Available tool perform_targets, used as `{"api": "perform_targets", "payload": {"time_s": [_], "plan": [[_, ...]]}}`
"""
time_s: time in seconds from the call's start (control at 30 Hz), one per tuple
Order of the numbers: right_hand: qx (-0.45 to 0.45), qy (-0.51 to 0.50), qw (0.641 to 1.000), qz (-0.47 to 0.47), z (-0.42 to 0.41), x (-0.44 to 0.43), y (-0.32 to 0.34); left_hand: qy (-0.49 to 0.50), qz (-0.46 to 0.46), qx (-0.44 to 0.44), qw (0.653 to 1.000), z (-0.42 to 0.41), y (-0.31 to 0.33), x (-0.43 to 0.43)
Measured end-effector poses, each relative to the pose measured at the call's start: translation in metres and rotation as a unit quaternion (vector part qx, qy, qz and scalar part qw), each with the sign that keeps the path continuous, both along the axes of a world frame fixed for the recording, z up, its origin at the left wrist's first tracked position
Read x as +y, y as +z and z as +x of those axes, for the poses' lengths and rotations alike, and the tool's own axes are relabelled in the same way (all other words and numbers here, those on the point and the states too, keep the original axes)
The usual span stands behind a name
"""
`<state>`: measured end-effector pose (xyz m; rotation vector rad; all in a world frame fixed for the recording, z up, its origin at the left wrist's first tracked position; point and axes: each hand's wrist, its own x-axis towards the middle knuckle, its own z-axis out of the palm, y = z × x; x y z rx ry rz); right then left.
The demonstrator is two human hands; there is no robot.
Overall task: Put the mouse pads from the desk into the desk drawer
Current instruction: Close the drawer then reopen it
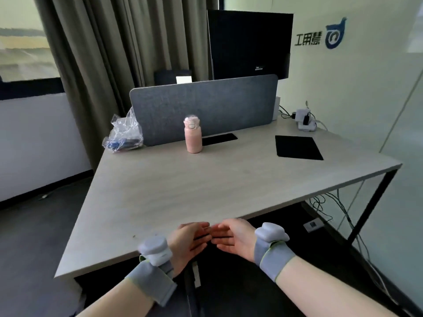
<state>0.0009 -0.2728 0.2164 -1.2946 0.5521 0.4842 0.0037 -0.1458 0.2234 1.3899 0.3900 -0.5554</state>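
Two black mouse pads lie flat on the light wooden desk (160,197): a large one (297,147) at the far right and a narrower one (219,138) behind the pink bottle, partly hidden by it. My left hand (187,243) and my right hand (233,239) are close together at the desk's near edge, palms facing each other, fingers spread, fingertips nearly touching just under the edge. Neither hand holds anything. No drawer shows; the space under the desk is dark.
A pink bottle (193,137) stands upright mid-desk before a grey divider panel (206,106). A crumpled plastic bag (123,133) sits at the far left, a white power strip with plugs (305,121) at the far right corner. Cables hang under the desk's right side.
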Motion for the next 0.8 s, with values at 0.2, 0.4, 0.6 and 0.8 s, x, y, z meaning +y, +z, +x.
{"api": "perform_targets", "payload": {"time_s": [0.2,0.4,0.6,0.8], "plan": [[-0.021,-0.040,0.998,-0.039,0.024,-0.047,0.144,-0.067,0.026,-0.003,0.997,0.044,0.144,-0.054],[-0.058,-0.068,0.993,-0.071,0.031,-0.099,0.242,-0.144,0.024,-0.047,0.988,0.060,0.241,-0.103],[-0.051,-0.122,0.984,-0.116,0.050,-0.178,0.249,-0.185,0.044,-0.056,0.980,0.094,0.245,-0.171],[0.014,-0.149,0.980,-0.133,0.110,-0.282,0.212,-0.157,0.064,-0.029,0.985,0.167,0.210,-0.259]]}}
